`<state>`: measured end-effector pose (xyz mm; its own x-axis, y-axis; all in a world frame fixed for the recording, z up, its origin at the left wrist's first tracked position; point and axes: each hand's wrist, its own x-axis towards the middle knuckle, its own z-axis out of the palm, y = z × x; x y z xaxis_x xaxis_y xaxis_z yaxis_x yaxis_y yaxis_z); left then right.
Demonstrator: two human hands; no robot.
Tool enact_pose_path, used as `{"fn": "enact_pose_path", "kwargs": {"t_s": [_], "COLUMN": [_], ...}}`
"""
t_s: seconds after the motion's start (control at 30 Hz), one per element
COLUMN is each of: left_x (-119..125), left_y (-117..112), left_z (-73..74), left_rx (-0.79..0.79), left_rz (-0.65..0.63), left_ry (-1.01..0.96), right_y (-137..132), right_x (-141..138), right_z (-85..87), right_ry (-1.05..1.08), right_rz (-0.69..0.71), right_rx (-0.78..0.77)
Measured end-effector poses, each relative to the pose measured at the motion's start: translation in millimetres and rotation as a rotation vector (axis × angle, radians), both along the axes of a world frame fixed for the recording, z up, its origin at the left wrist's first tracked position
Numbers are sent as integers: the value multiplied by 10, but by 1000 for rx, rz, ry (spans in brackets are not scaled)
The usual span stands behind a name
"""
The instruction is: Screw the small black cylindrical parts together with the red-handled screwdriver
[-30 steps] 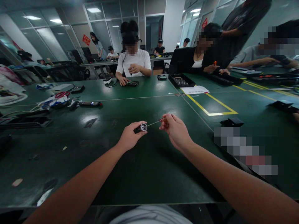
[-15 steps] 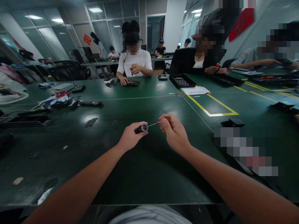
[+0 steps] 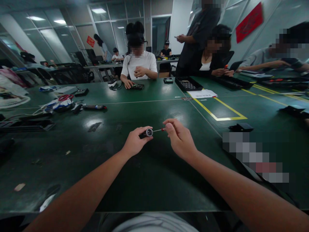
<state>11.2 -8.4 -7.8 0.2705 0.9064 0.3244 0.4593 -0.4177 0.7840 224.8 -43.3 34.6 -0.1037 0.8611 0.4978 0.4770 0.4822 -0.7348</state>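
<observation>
My left hand (image 3: 135, 141) is closed around a small dark cylinder (image 3: 146, 132) with a round silvery end face that points right. My right hand (image 3: 180, 138) pinches a thin screwdriver (image 3: 159, 130) with a red handle, fingers curled around it. The metal shaft runs left and its tip meets the cylinder's end face. Both hands hover just above the green table (image 3: 145, 167), near its middle.
Scissors, cables and a pen-like tool (image 3: 93, 107) lie at the left. A black tray (image 3: 187, 83) and white paper (image 3: 201, 93) sit beyond a yellow taped outline (image 3: 218, 111). A small black part (image 3: 240, 127) lies at the right. Other people work across the table.
My right hand has slid left toward the cylinder, so less of the shaft shows between the hands. A standing person behind the far right seat has stepped into view.
</observation>
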Motion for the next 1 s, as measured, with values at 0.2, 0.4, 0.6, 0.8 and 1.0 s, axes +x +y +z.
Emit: {"fn": "enact_pose_path", "kwargs": {"t_s": [0.2,0.4,0.6,0.8,1.0], "left_x": [9,-4,-19,-13,-16], "left_y": [-13,7,8,10,6], "left_z": [-8,-16,-34,4,4], "left_rx": [0,-15,3,-10,13], "left_rz": [-2,8,-1,23,14], "left_ry": [-10,-21,-1,-17,-12], "right_y": [15,47,1,25,-2], "right_x": [-28,-12,-9,-11,-17], "right_z": [-1,-51,2,-47,-10], "right_ry": [-33,-31,-51,-31,-49], "right_rz": [-12,-7,-17,11,6], "right_rx": [45,50,16,83,46]}}
